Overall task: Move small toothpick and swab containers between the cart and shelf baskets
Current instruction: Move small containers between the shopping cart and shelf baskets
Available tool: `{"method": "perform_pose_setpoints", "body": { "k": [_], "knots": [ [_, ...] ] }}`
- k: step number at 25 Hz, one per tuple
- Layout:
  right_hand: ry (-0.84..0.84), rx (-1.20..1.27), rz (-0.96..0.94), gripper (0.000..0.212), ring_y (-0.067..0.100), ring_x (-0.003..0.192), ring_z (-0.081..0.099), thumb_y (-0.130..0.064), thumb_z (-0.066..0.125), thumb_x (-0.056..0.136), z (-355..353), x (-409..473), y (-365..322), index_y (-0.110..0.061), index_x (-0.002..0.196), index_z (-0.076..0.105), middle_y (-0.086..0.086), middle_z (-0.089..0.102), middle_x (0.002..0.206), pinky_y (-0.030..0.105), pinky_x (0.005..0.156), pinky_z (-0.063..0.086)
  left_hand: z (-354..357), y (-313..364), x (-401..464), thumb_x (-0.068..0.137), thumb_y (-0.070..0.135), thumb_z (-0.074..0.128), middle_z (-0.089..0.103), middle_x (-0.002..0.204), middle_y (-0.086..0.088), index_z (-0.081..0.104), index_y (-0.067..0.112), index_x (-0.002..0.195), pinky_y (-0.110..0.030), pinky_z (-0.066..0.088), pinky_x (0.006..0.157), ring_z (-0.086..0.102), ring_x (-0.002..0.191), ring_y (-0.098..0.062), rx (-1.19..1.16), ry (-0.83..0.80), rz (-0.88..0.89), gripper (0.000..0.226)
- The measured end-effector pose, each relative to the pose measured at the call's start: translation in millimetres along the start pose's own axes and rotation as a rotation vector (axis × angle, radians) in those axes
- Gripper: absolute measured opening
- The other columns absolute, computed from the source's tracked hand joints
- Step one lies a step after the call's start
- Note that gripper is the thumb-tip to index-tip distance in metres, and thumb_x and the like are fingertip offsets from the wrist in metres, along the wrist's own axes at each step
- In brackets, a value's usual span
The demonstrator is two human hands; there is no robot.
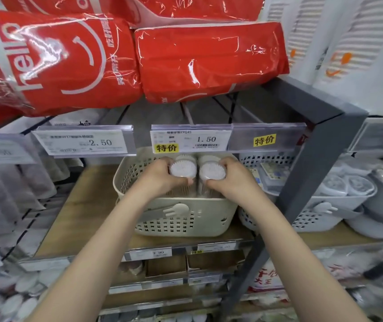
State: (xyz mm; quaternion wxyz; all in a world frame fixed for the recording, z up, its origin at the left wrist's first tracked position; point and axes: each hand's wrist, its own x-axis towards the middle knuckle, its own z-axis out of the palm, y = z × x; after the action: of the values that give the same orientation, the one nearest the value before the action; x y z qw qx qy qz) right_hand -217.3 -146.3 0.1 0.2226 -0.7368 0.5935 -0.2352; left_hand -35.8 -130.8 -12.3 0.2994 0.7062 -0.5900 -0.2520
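Two small clear round containers with white ribbed lids, side by side inside the cream perforated plastic basket: the left container and the right container, lids nearly touching. At least two more white lids poking up just behind them at the far side of the basket, hard to count past that.

Two hands in the basket too. Left hand wrapped round the left container, fingers curled over the far edge of the lid, thumb clamped on the near side. Right hand doing the mirror of that on the right container, fingers hooked over the top, thumb pinching underneath.

Basket sitting on a wood-look shelf in a grey metal store rack. One white perforated basket just to the right, packed with other goods. Two white price tags on the rail above, reading 2.50 and 1.50, plus two yellow stickers. Up top, two big red plastic-wrapped packs, white packs off to the far right. More shelves and blurry stock below.
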Motion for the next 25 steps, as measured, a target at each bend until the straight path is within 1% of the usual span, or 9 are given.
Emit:
{"method": "perform_pose_setpoints", "body": {
  "k": [5,9,11,13,15,17,19,22,25],
  "knots": [
    [0.014,0.150,-0.049,0.049,0.011,0.089,0.051,-0.030,0.076,0.073,2.8,1.2,-10.1,-0.012,0.114,0.057,-0.002,0.058,0.104,0.020,0.058,0.034,-35.9,-19.6,1.4,0.069,0.029,0.081,0.066,0.105,0.002,0.062,0.017,0.109,-0.019,0.047,0.073,0.060,0.092,-0.013,-0.021,0.040,0.013,0.045],
    [-0.048,0.281,-0.193,0.047,0.013,0.097,0.058,-0.026,0.076,0.075,12.8,9.0,-35.8,-0.017,0.117,0.056,-0.005,0.062,0.108,0.019,0.075,0.045,-56.2,-24.7,0.7,0.077,0.025,0.077,0.059,0.110,0.001,0.057,0.015,0.116,-0.021,0.038,0.080,0.050,0.096,-0.012,0.013,0.092,-0.021,0.045],
    [-0.056,0.342,-0.279,0.041,0.004,0.088,0.058,-0.025,0.075,0.078,21.9,14.2,-49.4,-0.021,0.115,0.058,-0.009,0.061,0.101,0.003,0.067,0.041,-58.4,-22.7,0.4,0.082,0.019,0.072,0.055,0.090,0.003,0.058,0.016,0.095,-0.011,0.036,0.068,0.049,0.087,-0.013,0.066,0.122,0.013,0.020],
    [-0.083,0.319,-0.288,0.034,-0.005,0.076,0.052,-0.026,0.073,0.080,31.2,22.2,-57.8,-0.020,0.112,0.061,-0.010,0.061,0.097,-0.001,0.057,0.039,-58.7,-17.6,-2.9,0.084,0.012,0.067,0.049,0.069,0.006,0.049,0.019,0.070,-0.010,0.036,0.051,0.048,0.066,-0.013,0.149,0.137,0.037,0.024],
    [-0.108,0.337,-0.293,0.032,-0.001,0.077,0.055,-0.023,0.073,0.080,39.5,31.4,-58.5,-0.019,0.110,0.062,-0.007,0.064,0.101,0.003,0.058,0.043,-60.9,-17.7,-3.7,0.082,0.012,0.069,0.046,0.069,0.008,0.049,0.017,0.072,-0.021,0.038,0.060,0.049,0.072,-0.015,0.170,0.174,0.028,0.023],
    [-0.109,0.356,-0.324,0.038,0.004,0.094,0.055,-0.020,0.075,0.079,46.2,39.6,-53.0,-0.017,0.114,0.060,-0.008,0.061,0.107,0.009,0.075,0.044,-63.5,-18.8,-2.7,0.081,0.017,0.071,0.046,0.076,0.006,0.046,0.019,0.080,-0.029,0.036,0.072,0.047,0.086,-0.016,0.176,0.190,-0.007,0.025],
    [-0.104,0.313,-0.337,0.044,0.008,0.102,0.054,-0.020,0.076,0.075,50.4,45.0,-47.5,-0.019,0.115,0.057,-0.007,0.059,0.109,0.021,0.085,0.045,-63.8,-20.1,0.9,0.083,0.022,0.070,0.052,0.091,0.000,0.049,0.017,0.094,-0.032,0.038,0.075,0.047,0.091,-0.018,0.238,0.172,-0.003,0.024],
    [-0.078,0.085,-0.386,0.049,0.017,0.103,0.055,-0.019,0.077,0.067,56.8,54.2,-43.6,-0.022,0.110,0.053,-0.001,0.058,0.110,0.034,0.087,0.049,-62.2,-25.5,9.7,0.080,0.023,0.071,0.058,0.115,-0.009,0.053,0.014,0.120,-0.035,0.044,0.079,0.054,0.102,-0.026,0.391,0.141,0.059,0.045],
    [-0.080,-0.103,-0.429,0.060,0.024,0.110,0.054,-0.027,0.075,0.066,63.3,63.9,-39.4,-0.019,0.120,0.051,0.004,0.057,0.121,0.041,0.090,0.049,-57.1,-37.9,17.7,0.080,0.030,0.071,0.055,0.122,-0.010,0.050,0.015,0.128,-0.034,0.043,0.081,0.053,0.109,-0.029,0.532,0.152,0.084,0.054]
  ]
}}
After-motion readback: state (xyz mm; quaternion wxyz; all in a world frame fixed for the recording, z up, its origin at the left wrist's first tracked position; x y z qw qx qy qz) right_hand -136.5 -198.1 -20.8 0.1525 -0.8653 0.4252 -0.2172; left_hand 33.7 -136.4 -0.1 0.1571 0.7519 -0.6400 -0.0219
